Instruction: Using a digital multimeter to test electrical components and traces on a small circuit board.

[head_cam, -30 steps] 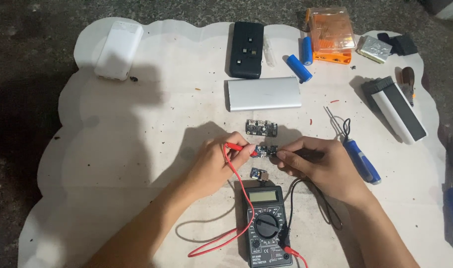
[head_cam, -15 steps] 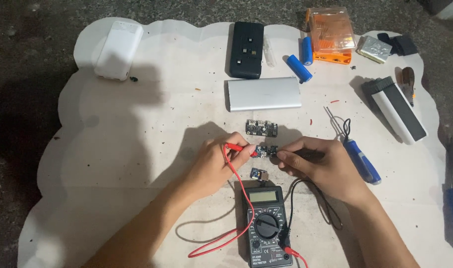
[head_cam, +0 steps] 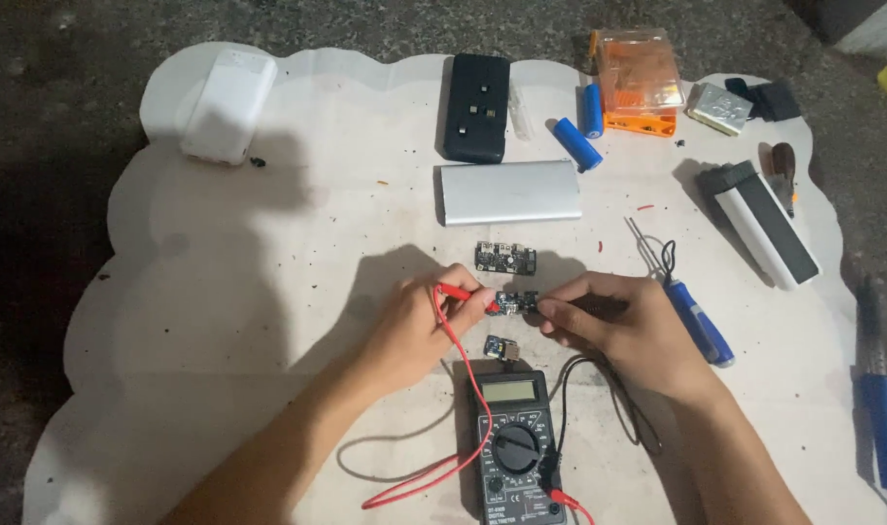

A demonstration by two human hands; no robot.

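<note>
Two bare hands met over a small circuit board that lay on the white scalloped mat, just above a digital multimeter. The left hand pinched the red probe between thumb and fingers, its tip resting on the board's left end. The right hand had closed around the black probe, mostly hidden under the fingers, with its tip at the board's right end. Red and black leads ran back down to the meter. A second circuit board lay just above the first, and a smaller module sat between the probed board and the meter. Farther up were a silver power bank case, a black case and two blue cylindrical cells. A blue-handled screwdriver lay just right of the right hand.
</note>
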